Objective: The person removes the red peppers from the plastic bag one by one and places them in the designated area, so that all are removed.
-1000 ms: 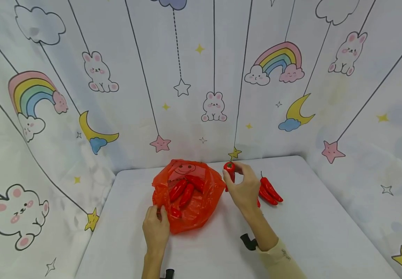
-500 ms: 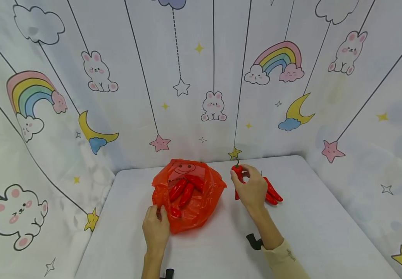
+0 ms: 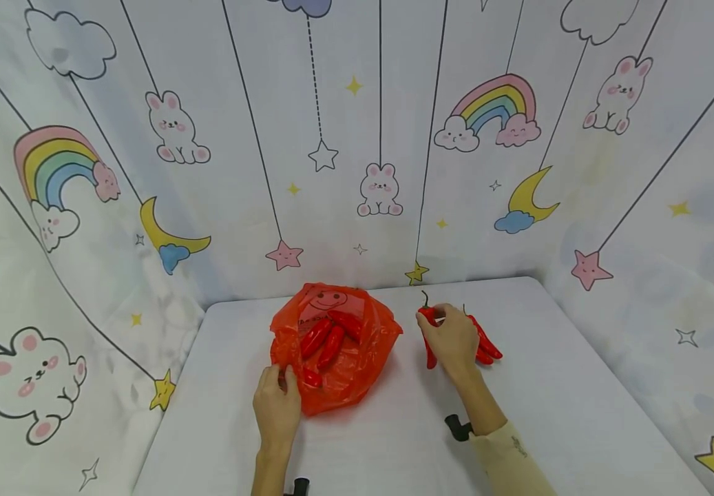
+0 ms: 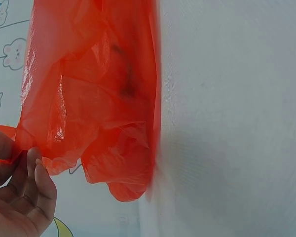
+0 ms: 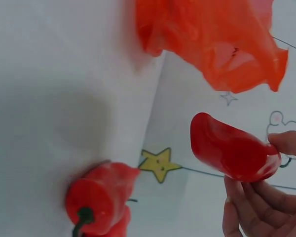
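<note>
Thumb and fingers of my left hand pinch the near-left rim of a thin red plastic bag; the left wrist view shows the pinched film up close. Inside the open bag lie several red chili peppers. To the right of the bag, my right hand holds another red chili pepper near its stem end, its tip pointing down. In the right wrist view, that chili pepper is raised off the table. More chili peppers lie beyond the right hand, partly hidden by it.
A white-covered table carries everything. Behind it and at both sides hangs a pale cloth printed with rabbits, stars and rainbows. Black wrist-camera parts show beside the right forearm and at the bottom edge.
My right hand has moved right and a little toward me, away from the bag, with the chili pepper still in its fingers. The left hand and bag have stayed in place.
</note>
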A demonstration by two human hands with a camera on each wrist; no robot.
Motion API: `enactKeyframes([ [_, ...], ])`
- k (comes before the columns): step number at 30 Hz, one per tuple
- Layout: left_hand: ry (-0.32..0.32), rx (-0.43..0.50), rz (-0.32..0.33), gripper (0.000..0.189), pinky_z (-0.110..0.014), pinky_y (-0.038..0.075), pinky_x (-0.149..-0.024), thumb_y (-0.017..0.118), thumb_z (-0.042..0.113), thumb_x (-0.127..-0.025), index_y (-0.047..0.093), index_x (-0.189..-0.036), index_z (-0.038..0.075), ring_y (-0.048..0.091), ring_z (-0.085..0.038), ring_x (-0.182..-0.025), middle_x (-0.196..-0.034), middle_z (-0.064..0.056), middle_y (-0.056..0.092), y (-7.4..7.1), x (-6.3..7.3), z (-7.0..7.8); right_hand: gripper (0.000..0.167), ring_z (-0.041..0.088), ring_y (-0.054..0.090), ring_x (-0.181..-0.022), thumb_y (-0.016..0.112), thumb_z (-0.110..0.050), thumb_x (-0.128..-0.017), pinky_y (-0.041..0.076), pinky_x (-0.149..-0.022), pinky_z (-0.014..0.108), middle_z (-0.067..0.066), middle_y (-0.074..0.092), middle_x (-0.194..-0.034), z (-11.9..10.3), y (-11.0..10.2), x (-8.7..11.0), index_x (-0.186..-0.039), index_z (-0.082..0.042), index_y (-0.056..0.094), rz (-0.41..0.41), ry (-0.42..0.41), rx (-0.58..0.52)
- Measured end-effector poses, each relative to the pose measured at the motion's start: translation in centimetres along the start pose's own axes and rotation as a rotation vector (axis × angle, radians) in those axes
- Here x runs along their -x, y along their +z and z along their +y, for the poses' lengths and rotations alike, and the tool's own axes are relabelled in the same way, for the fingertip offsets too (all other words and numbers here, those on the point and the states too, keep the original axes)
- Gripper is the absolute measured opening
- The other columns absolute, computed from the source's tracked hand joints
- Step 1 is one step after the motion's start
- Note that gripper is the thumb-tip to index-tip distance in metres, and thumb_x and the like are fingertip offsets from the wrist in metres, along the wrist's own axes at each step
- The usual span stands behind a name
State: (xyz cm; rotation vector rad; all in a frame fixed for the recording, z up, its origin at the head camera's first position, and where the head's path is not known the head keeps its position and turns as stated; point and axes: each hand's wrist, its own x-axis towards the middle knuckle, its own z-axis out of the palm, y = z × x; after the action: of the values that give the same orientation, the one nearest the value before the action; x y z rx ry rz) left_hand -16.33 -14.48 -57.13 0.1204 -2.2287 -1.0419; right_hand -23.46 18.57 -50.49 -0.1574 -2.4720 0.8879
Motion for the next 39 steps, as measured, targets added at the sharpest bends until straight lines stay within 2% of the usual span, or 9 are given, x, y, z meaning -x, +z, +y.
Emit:
enactKeyframes([
  [5, 0.002, 0.0, 0.003, 0.007, -0.032, 0.057, -0.065, 0.069, 0.007, -0.099, 0.067, -0.096, 0.0, 0.056, -0.018, -0.072, -0.084, -0.006, 0.061, 0.0, 0.0, 0.0, 0.044, 0.028, 0.068, -0.079, 0.077, -0.043, -0.092, 0.057, -0.072, 0.046, 0.011, 0.077, -0.101, 1.2, 0.9, -0.1, -0.113, -0.005, 0.074, -0.061, 0.054, 0.032],
  [11, -0.014, -0.002, -0.003, 0.009, -0.031, 0.058, -0.067, 0.07, 0.008, -0.099, 0.068, -0.099, 0.0, 0.056, -0.017, -0.073, -0.086, -0.006, 0.062, 0.0, 0.0, 0.0, 0.043, 0.025, 0.065, -0.071, 0.077, -0.044, -0.091, 0.057, -0.067, 0.044, 0.009, 0.075, -0.09, 2.3, 1.8, -0.5, -0.11, -0.005, 0.074, -0.11, 0.085, 0.08],
  [20, 0.001, 0.009, 0.003, 0.006, -0.031, 0.056, -0.064, 0.069, 0.007, -0.099, 0.067, -0.097, 0.001, 0.055, -0.016, -0.072, -0.084, -0.004, 0.059, 0.0, -0.1, -0.1, 0.043, 0.021, 0.057, -0.056, 0.078, -0.043, -0.089, 0.054, -0.056, 0.036, 0.006, 0.067, -0.073, 3.4, 2.8, -0.9, -0.106, -0.003, 0.073, -0.17, 0.117, 0.127],
  [26, -0.003, -0.005, 0.003, 0.006, -0.031, 0.056, -0.065, 0.069, 0.007, -0.099, 0.067, -0.097, 0.001, 0.056, -0.017, -0.072, -0.084, -0.005, 0.06, 0.0, 0.0, -0.1, 0.042, 0.022, 0.059, -0.057, 0.076, -0.042, -0.09, 0.053, -0.055, 0.038, 0.007, 0.068, -0.074, 3.9, 3.4, -1.3, -0.105, -0.003, 0.072, -0.198, 0.15, 0.16],
  [29, -0.009, -0.007, -0.001, 0.007, -0.032, 0.057, -0.065, 0.069, 0.008, -0.099, 0.067, -0.098, 0.001, 0.056, -0.017, -0.073, -0.084, -0.005, 0.06, 0.0, -0.1, 0.0, 0.039, 0.023, 0.06, -0.058, 0.076, -0.042, -0.09, 0.051, -0.054, 0.039, 0.007, 0.069, -0.075, 4.2, 3.7, -1.4, -0.102, -0.004, 0.073, -0.2, 0.15, 0.172],
  [35, -0.02, -0.007, -0.012, 0.007, -0.032, 0.058, -0.067, 0.069, 0.008, -0.1, 0.068, -0.098, 0.001, 0.056, -0.017, -0.073, -0.085, -0.005, 0.06, 0.0, 0.0, 0.1, 0.037, 0.022, 0.056, -0.055, 0.073, -0.04, -0.091, 0.047, -0.05, 0.036, 0.004, 0.061, -0.063, 5.0, 4.4, -1.5, -0.093, -0.003, 0.071, -0.214, 0.121, 0.221],
  [39, -0.031, -0.012, -0.02, 0.008, -0.032, 0.059, -0.068, 0.069, 0.009, -0.1, 0.068, -0.1, 0.001, 0.057, -0.017, -0.073, -0.086, -0.005, 0.061, 0.0, 0.1, 0.1, 0.035, 0.022, 0.054, -0.055, 0.074, -0.038, -0.091, 0.046, -0.05, 0.035, 0.004, 0.058, -0.06, 5.5, 4.8, -1.6, -0.092, -0.003, 0.07, -0.228, 0.116, 0.242],
])
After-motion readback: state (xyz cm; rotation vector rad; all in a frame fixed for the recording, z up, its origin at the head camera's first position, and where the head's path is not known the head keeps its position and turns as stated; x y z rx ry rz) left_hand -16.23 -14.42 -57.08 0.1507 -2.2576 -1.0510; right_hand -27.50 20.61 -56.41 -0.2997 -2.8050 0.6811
